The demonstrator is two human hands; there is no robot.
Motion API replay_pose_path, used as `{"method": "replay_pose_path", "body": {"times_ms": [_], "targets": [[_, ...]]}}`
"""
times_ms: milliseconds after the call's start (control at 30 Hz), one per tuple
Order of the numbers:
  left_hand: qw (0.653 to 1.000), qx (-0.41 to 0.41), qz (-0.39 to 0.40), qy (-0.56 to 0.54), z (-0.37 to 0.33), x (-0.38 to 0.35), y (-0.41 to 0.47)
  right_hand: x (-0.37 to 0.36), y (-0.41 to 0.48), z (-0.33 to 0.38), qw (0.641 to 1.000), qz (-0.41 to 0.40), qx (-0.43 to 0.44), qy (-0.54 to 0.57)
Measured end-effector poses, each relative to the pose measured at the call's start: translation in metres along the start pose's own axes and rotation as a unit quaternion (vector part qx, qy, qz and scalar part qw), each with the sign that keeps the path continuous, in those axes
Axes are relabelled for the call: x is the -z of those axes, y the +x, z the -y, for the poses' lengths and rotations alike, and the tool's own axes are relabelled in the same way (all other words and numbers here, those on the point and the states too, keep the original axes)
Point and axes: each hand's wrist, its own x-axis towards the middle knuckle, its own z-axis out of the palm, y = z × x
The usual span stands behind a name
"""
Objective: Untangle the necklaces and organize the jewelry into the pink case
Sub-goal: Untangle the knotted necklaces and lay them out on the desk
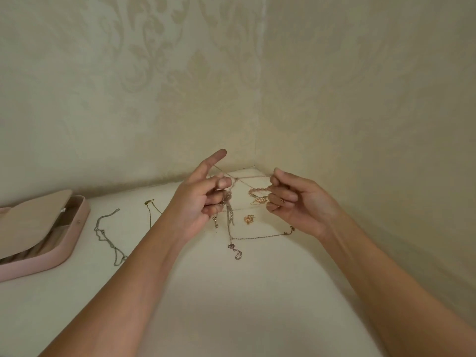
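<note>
At far left, a smooth pink case [77,228], lid half-raised over beige ridged padding [42,247]. Near the far corner, tangled fine chains [230,224] stretched taut: left hand [203,206] curled round the knot, index straight; right hand [296,204] pinching a strand.

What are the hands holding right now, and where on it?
Both hold the tangled chains. The left hand pinches the knotted clump, loose ends dangling below; the right hand pinches strands beside the beads.
</note>
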Motion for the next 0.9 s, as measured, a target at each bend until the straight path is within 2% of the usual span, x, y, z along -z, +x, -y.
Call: {"method": "replay_pose_path", "body": {"times_ms": [100, 200, 267, 367, 433, 533, 600, 667, 800, 900], "targets": [[0.999, 0.005, 0.000, -0.042, -0.001, 0.002, 0.002, 0.008, -0.001, 0.004, 0.999, 0.009, 0.004, -0.034], [0.999, 0.011, 0.001, -0.048, 0.000, 0.002, 0.002, 0.013, -0.001, 0.006, 1.000, 0.019, -0.017, -0.015], [0.999, 0.012, 0.005, -0.038, 0.000, 0.002, 0.001, 0.011, -0.005, 0.009, 0.995, 0.025, -0.043, -0.087], [1.000, 0.001, -0.001, 0.027, -0.001, 0.001, -0.001, 0.004, -0.011, 0.010, 0.951, 0.022, -0.049, -0.303], [0.991, -0.017, -0.019, 0.135, 0.001, 0.002, -0.001, -0.002, -0.008, 0.005, 0.912, -0.055, 0.016, -0.407], [0.975, -0.018, -0.028, 0.219, 0.007, 0.002, 0.000, -0.006, -0.002, -0.004, 0.860, -0.178, 0.109, -0.466], [0.972, -0.011, -0.030, 0.231, 0.010, 0.004, 0.002, -0.010, -0.002, -0.008, 0.830, -0.193, 0.103, -0.513], [0.967, -0.007, -0.032, 0.252, 0.010, 0.005, 0.002, -0.013, -0.004, -0.010, 0.804, -0.170, 0.071, -0.565], [0.973, -0.010, -0.042, 0.226, 0.011, 0.005, 0.002, -0.008, -0.002, -0.009, 0.785, -0.177, 0.076, -0.588], [0.974, -0.008, -0.046, 0.221, 0.011, 0.006, 0.004, -0.004, -0.002, -0.006, 0.796, -0.177, 0.088, -0.572]]}}
